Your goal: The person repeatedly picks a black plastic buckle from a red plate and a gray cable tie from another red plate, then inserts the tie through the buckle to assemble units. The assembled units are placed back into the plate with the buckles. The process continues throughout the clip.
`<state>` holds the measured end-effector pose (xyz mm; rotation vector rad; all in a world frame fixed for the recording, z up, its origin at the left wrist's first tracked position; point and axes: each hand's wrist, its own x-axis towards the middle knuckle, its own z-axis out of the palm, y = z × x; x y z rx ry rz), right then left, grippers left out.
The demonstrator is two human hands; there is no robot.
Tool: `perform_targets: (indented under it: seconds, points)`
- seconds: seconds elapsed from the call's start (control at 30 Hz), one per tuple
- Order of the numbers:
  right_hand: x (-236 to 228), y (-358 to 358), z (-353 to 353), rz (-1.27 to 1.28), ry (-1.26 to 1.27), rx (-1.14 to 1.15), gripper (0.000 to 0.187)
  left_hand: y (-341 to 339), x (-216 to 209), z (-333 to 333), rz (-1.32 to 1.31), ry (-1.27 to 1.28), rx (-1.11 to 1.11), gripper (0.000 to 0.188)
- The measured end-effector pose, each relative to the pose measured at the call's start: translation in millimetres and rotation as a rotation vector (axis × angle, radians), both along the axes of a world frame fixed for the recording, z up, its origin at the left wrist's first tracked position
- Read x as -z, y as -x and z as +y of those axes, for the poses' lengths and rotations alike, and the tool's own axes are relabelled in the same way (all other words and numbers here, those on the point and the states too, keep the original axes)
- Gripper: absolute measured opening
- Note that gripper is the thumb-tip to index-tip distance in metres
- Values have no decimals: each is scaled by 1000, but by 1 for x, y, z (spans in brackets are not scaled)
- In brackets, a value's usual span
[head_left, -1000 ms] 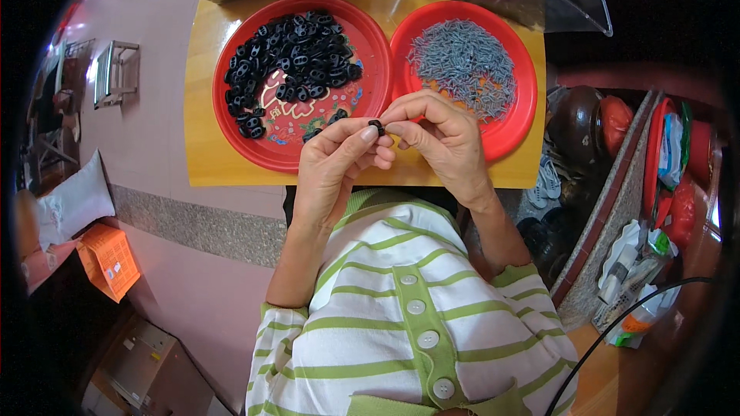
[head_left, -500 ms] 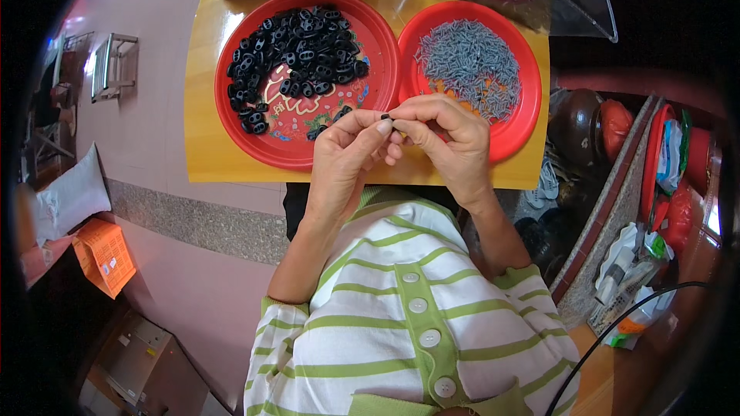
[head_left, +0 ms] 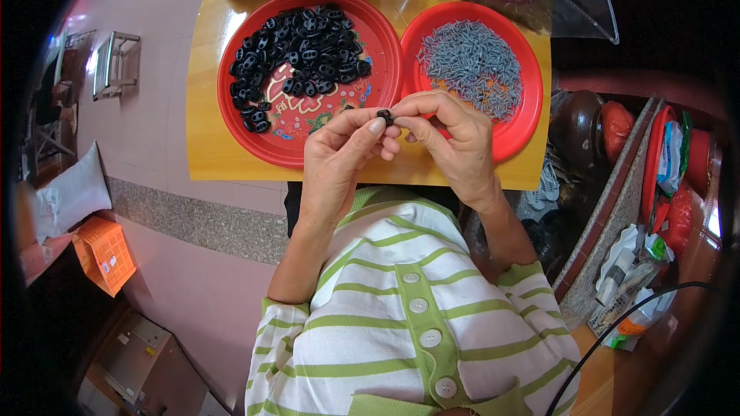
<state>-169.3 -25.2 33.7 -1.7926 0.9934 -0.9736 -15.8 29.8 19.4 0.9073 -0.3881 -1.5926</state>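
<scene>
Between the thumb and forefinger of my left hand (head_left: 336, 152) is a small black plastic piece (head_left: 385, 115) with holes. My right hand (head_left: 455, 142) meets it from the right, its thumb and forefinger pinched together at the piece's edge. Whatever those right fingertips hold is too small and covered to make out. Beyond my left hand, a red round tray (head_left: 287, 159) carries a heap of similar black pieces (head_left: 312, 42). Past my right hand, a second red tray (head_left: 532, 100) holds a pile of small grey screws (head_left: 478, 58).
Both trays rest on a yellow tabletop (head_left: 231, 171). Clear-walled bins (head_left: 582, 19) with dark parts stand along its far side. To the right are a brown jar (head_left: 576, 127) and a ledge with bags. An orange box (head_left: 105, 254) and metal stool (head_left: 116, 65) are at left.
The black piece has turned in my fingertips, so more of its face shows. My right fingers have shifted slightly to its right side.
</scene>
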Motion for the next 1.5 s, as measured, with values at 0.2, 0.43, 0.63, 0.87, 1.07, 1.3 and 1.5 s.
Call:
perform_targets:
  seconds: [0.2,0.43,0.63,0.87,1.07,1.3,1.5]
  points:
    - [6,-2,5,-31,-86,24,9,1,0,-1,-94,-3,15,15]
    - [15,-8,10,-114,-115,-13,9,-3,8,-2,-105,-30,7,13]
    - [7,-16,-1,-186,-480,-100,16,-19,8,4,-91,-60,-5,12]
    - [17,-32,-46,394,303,-61,13,-27,17,8,-10,-3,15,14]
    - [22,-55,-58,530,363,-122,17,-25,20,8,-45,22,25,16]
    - [24,-61,-57,623,371,-156,15,-25,22,11,-17,40,25,16]
    - [30,-61,-57,559,422,-124,13,-24,22,10,-1,56,1,15]
